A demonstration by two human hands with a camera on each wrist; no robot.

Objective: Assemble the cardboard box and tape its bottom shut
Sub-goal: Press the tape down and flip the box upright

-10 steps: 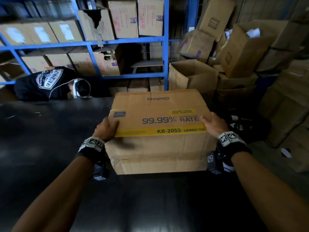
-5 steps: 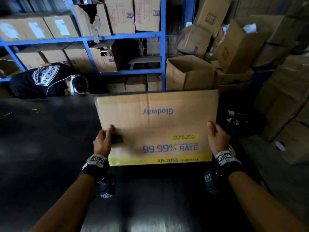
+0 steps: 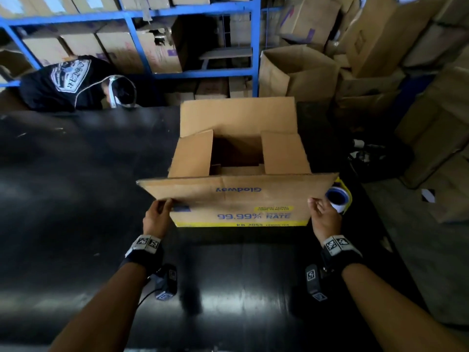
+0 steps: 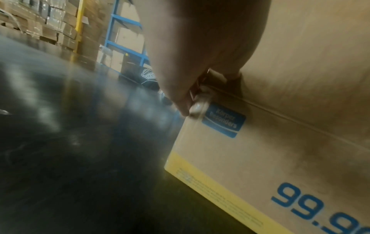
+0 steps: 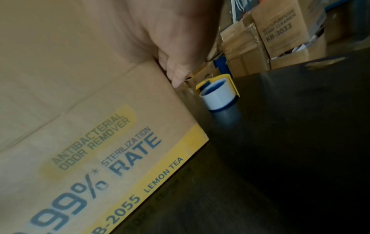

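The cardboard box [image 3: 238, 204] stands upside down on the black table [image 3: 76, 199], its printed wall facing the person. Its upper flaps are open: two short flaps lie folded inward, the near long flap [image 3: 228, 189] tilts outward. The left hand [image 3: 156, 217] pinches that flap's left corner. The right hand [image 3: 323, 217] grips the box's right edge. A tape dispenser [image 3: 338, 198] sits just right of the box.
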